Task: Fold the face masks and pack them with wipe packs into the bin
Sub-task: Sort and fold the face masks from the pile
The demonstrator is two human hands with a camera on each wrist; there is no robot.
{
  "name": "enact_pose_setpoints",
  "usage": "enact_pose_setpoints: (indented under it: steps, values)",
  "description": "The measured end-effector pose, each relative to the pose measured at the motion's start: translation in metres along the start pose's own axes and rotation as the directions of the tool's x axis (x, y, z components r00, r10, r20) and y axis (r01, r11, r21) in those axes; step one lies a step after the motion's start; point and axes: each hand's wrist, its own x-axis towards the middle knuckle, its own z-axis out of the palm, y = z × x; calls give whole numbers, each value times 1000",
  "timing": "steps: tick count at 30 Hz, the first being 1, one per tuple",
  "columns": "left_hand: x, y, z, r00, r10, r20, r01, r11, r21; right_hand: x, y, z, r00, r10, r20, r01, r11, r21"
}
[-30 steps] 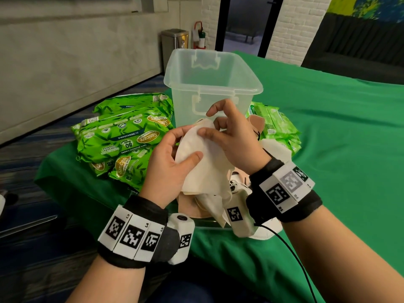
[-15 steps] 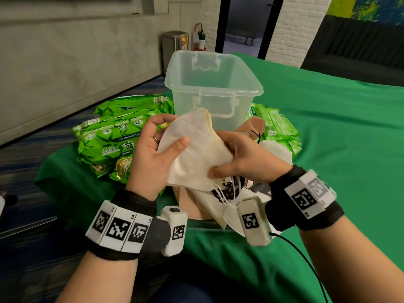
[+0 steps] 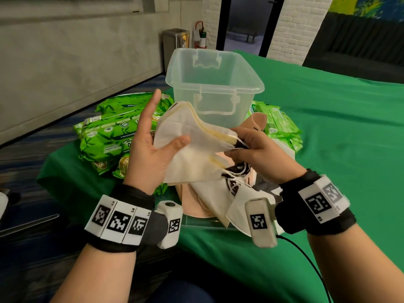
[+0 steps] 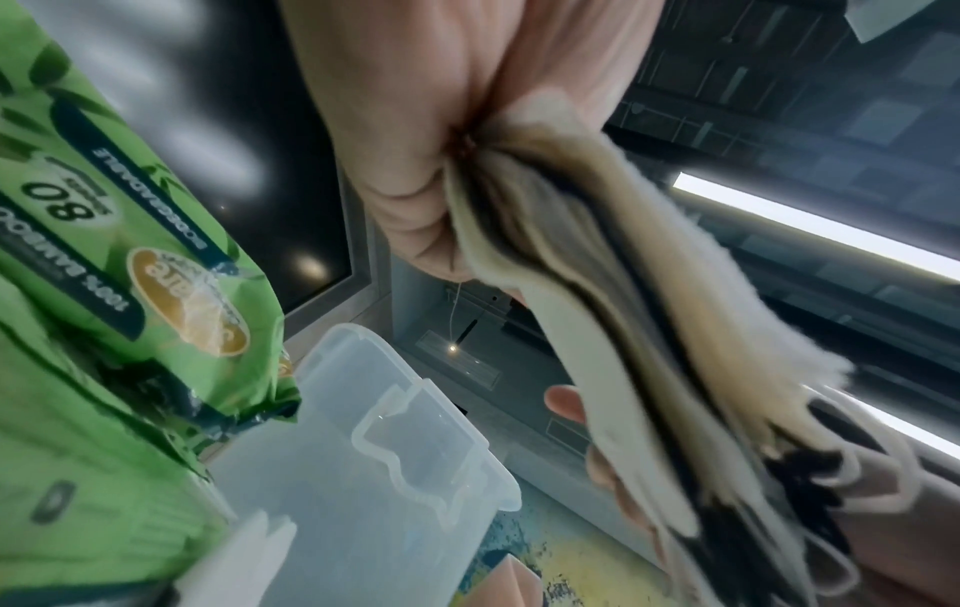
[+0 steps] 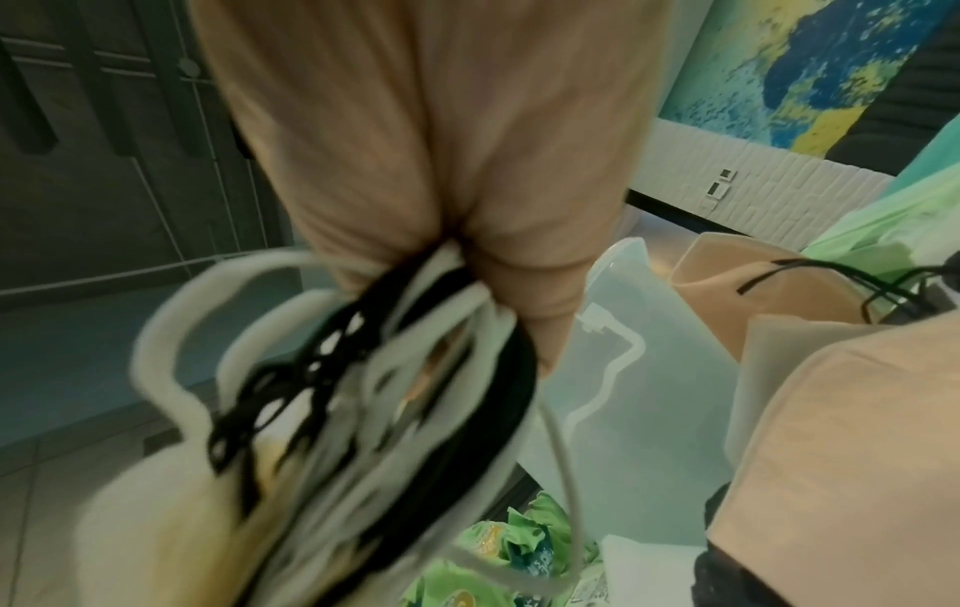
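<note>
- The clear bin (image 3: 215, 84) stood open on the green bench (image 3: 328, 132), nothing visible inside.
- Wipe packs (image 3: 113, 136) lay left of the bin near the bench edge, more wipes (image 3: 277, 123) at its right.
- The left hand (image 3: 148, 154) held a stack of folded masks (image 3: 190, 147), thumb pressing, forefinger straight.
- The right hand (image 3: 260, 154) had its fingers pinching the stack's ear loops (image 5: 364, 369).
- Loose masks (image 3: 220, 200) lay below.

Both forearms reach forward, wrists wearing black bands with white tag blocks. Left hand (image 3: 150, 149) palm up, index finger straight and raised, thumb pressed onto the folded stack of cream fabric face masks (image 3: 192, 149). Right hand (image 3: 260, 154) palm down, fingers curled, pinching the stack's ear-loop end.
</note>
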Motion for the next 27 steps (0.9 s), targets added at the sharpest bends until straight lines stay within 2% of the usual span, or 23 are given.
enact_pose_setpoints:
  steps: [3,7,9,12,16,18,20,22,24,25,27]
  values:
    - [1,2,1,1000,-29,11,29,1000,-7,-3,-3,1,999,-11,30,12,999,-40]
    - [-3,5,11,975,-79,206,83,996,-10,-8,-7,3,991,25,130,-34,997,73]
    - [-8,4,16,966,-92,240,88,996,30,-7,-6,8,992,53,113,-55,998,10]
    - [-11,2,17,965,-150,214,150,989,19,-1,3,18,999,32,25,-29,996,-80]
    - [-14,-1,15,983,-136,125,151,980,-127,0,10,23,984,37,-173,-5,982,186]
    - [-21,-3,19,990,-118,76,127,983,-131,-2,13,25,975,68,-213,-2,955,297]
    - [-26,-7,23,995,-94,27,96,992,-86,-3,13,26,972,101,-212,-31,951,308]
    - [-26,-10,21,996,-90,-17,90,995,-31,-6,11,20,970,136,-201,-95,975,202]
    - [-22,-13,15,992,-121,-46,123,992,31,-11,10,5,975,171,-143,-175,984,-19]
    - [-21,-14,13,990,-130,-57,134,990,55,-15,11,-5,977,195,-91,-208,962,-175]
    - [-20,-13,10,989,-136,-58,140,986,87,-23,17,-21,956,294,15,-246,824,-510]
